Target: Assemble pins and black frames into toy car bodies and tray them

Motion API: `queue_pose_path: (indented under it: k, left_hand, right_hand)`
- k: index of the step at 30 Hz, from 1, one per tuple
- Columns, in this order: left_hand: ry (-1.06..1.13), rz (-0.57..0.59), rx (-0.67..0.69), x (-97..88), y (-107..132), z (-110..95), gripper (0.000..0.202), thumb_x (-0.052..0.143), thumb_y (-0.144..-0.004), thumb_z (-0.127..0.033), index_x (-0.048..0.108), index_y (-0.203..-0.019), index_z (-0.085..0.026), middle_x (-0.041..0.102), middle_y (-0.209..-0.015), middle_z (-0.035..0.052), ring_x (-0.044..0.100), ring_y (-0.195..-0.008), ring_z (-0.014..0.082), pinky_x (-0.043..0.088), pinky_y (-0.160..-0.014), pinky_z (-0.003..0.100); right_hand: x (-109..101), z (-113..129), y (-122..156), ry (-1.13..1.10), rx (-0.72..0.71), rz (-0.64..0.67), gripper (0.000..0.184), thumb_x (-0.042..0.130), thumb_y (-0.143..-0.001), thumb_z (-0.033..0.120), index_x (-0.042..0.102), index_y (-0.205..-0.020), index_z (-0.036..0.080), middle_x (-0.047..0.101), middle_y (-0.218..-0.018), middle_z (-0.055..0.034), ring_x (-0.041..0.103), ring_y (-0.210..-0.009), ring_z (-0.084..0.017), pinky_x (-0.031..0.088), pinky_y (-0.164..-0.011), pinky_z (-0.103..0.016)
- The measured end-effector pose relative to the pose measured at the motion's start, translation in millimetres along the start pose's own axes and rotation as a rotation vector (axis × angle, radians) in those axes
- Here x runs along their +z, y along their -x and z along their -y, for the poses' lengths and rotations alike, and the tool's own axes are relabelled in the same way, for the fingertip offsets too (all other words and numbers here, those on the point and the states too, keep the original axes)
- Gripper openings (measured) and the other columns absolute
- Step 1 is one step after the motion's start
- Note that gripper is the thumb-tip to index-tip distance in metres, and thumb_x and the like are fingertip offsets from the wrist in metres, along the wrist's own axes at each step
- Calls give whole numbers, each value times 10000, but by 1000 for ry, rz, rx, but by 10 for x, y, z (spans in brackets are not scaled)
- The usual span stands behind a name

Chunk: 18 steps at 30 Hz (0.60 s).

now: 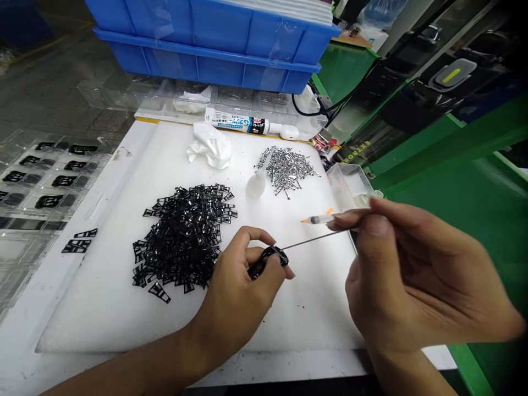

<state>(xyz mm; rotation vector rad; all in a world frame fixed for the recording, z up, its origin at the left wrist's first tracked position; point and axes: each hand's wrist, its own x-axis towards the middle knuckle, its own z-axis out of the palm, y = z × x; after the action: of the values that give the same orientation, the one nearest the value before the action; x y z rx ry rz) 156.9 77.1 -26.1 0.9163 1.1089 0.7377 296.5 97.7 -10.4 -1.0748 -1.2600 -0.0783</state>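
My left hand (243, 286) is closed around a small glossy black part (264, 263), pinching it between thumb and fingers. In my right hand (404, 269), a thin metal rod (311, 240) is pinched between thumb and fingers; its far end meets the black part. A small syringe with an orange tip (319, 219) shows just beyond my right fingertips; whether they touch it I cannot tell. Left of my left hand is a heap of black frame-like pieces (181, 236). Farther back lie a pile of small shiny metal pins (289, 168) and a translucent squeeze bottle (256, 184).
Crumpled white tissue (210, 146) and a glue tube (237, 121) lie toward the back of the white board (111, 324). Blue crates (206, 49) stand behind. Clear trays of black parts (45, 176) are at left, a clear box (350, 184) at right.
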Motion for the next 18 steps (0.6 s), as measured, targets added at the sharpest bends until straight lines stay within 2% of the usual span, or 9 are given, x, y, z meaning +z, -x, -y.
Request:
queue_pose_path:
  k: [2,4,8,14,18]
  left_hand:
    - [4,1,6,-1,-6,4,181,572,-934,-374,490,-1049,-261,727,-822,-9,399,-514,88,321,-463,230]
    - [7,5,15,0,-12,4,166,563,-940,-363,489,-1045,-259,729,-814,-12,395,-514,88,315,-460,229]
    - [27,9,12,8,-9,-4,166,567,-938,-360,487,-1045,-261,730,-815,-18,396,-506,83,312,-449,220]
    - [53,12,0,10,-10,-14,173,569,-936,-351,482,-1051,-256,728,-825,-10,420,-505,79,325,-438,207]
    - [49,6,11,-1,-12,-15,169,573,-934,-347,485,-1041,-250,726,-817,-10,416,-500,77,324,-431,203]
  right_hand:
    - [5,14,-15,7,-20,-85,114,706,-840,142,766,-926,186,689,-756,-39,687,-655,-198,560,-574,-355]
    - [-2,32,-14,44,35,-107,101,699,-857,176,765,-927,206,689,-780,-45,685,-688,-202,553,-588,-361]
    - [-63,33,32,48,67,-1,157,708,-850,156,753,-994,203,703,-848,-55,697,-720,-206,575,-616,-368]
    - [-109,9,55,68,68,71,219,721,-836,141,744,-1045,201,709,-856,-61,699,-736,-222,590,-646,-397]
    - [-31,54,38,50,11,-80,131,670,-882,157,762,-963,203,694,-812,-50,689,-717,-198,569,-608,-350]
